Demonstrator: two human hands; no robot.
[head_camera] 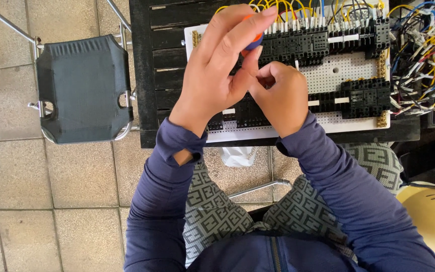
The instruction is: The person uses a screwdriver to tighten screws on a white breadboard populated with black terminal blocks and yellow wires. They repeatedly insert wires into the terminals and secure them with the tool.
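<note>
My left hand (222,68) is raised over a white perforated panel (328,75), its fingers wrapped around a screwdriver with an orange and blue handle (254,40), mostly hidden by the fingers. My right hand (280,98) is curled just beside it, pinching a small white-tipped wire end (296,64) between thumb and fingers. Rows of black terminal blocks (323,43) cross the panel under both hands, with yellow wires (288,10) running into the top row.
The panel lies on a dark slatted table (147,65). A tangle of blue, yellow and white wires (424,55) sits at the right. A black folding chair (84,88) stands on the tiled floor at left. A yellow helmet (431,216) is at lower right.
</note>
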